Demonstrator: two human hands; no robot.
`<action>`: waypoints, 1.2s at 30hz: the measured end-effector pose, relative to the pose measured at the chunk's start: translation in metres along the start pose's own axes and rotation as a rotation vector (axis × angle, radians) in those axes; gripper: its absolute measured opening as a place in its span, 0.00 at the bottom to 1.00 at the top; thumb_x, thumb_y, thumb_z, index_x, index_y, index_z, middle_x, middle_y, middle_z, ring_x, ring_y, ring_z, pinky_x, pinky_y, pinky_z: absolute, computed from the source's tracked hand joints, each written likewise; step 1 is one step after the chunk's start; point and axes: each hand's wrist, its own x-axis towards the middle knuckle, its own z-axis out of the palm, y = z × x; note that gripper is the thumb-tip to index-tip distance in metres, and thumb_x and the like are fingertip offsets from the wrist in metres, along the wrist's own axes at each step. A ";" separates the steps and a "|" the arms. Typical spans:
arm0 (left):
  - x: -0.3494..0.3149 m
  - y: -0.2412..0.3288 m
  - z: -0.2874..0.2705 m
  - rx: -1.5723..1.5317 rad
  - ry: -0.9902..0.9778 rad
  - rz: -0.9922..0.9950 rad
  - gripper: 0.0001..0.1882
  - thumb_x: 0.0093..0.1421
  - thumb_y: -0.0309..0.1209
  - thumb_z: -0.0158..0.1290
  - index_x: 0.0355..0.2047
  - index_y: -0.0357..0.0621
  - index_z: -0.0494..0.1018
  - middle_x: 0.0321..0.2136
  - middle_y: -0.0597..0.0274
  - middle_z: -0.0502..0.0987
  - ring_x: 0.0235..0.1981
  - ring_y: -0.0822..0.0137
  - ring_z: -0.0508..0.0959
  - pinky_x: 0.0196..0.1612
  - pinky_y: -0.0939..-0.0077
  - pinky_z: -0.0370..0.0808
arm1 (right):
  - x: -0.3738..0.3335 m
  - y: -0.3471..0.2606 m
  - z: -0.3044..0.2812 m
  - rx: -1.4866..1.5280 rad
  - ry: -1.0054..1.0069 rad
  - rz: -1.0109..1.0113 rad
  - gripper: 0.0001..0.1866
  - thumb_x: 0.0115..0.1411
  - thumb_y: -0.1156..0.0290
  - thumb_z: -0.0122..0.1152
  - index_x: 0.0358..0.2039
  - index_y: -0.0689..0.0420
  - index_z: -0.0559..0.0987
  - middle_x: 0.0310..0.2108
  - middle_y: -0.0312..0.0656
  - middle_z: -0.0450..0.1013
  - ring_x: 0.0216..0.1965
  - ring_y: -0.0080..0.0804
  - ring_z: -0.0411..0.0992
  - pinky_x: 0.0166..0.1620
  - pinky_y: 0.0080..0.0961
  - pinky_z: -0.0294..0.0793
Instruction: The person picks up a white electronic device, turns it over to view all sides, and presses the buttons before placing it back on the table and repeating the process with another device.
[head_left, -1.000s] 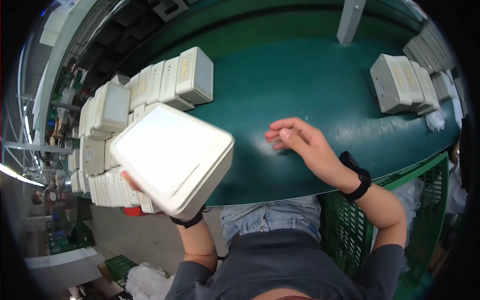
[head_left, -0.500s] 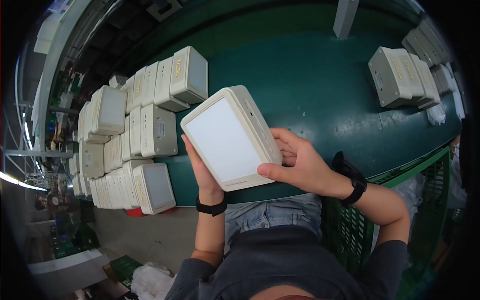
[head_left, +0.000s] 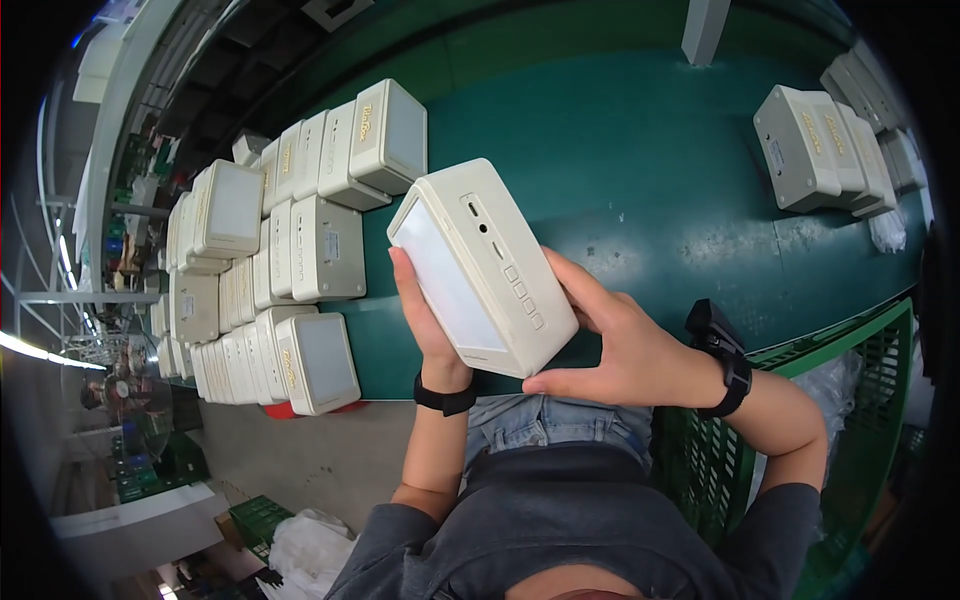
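Between my two hands I hold a cream box-shaped speaker (head_left: 500,265) with a pale screen-like front, tilted above the near edge of the table. The side turned up toward me shows ports, a round jack and a row of square buttons. My left hand (head_left: 428,315) supports it along the front's left edge, fingers partly hidden. My right hand (head_left: 625,345) grips the right side and lower corner, thumb at the bottom. To the left stand rows of similar cream speakers (head_left: 330,250), some stacked on others.
More cream speakers (head_left: 815,150) stand at the far right of the green table (head_left: 640,190), beside clear plastic wrap (head_left: 886,230). A grey post (head_left: 705,35) rises at the back. Green crates (head_left: 790,355) holding plastic bags stand near my right arm.
The speaker has turned in my hands, so its front now faces more to the left and the side with ports and buttons shows fully. My right thumb has slid to the bottom corner.
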 end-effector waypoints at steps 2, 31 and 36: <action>0.001 0.000 -0.002 -0.062 -0.025 -0.032 0.36 0.67 0.59 0.36 0.59 0.40 0.61 0.52 0.54 0.72 0.49 0.61 0.75 0.51 0.69 0.73 | 0.000 -0.001 0.002 0.028 0.013 0.000 0.55 0.47 0.70 0.75 0.68 0.62 0.47 0.64 0.53 0.56 0.64 0.39 0.60 0.61 0.34 0.64; -0.014 0.034 0.007 0.445 -0.346 0.725 0.38 0.61 0.58 0.48 0.56 0.37 0.59 0.45 0.39 0.74 0.50 0.50 0.76 0.57 0.47 0.66 | 0.004 -0.002 0.000 -0.122 0.076 -0.039 0.43 0.52 0.70 0.70 0.65 0.59 0.58 0.65 0.52 0.57 0.64 0.44 0.59 0.63 0.36 0.60; -0.015 0.040 0.000 0.667 -0.514 0.876 0.41 0.56 0.61 0.53 0.55 0.36 0.59 0.35 0.42 0.79 0.40 0.50 0.81 0.57 0.37 0.62 | 0.008 0.017 -0.007 -0.183 -0.044 -0.036 0.44 0.49 0.72 0.72 0.64 0.60 0.59 0.65 0.48 0.58 0.63 0.42 0.61 0.63 0.34 0.59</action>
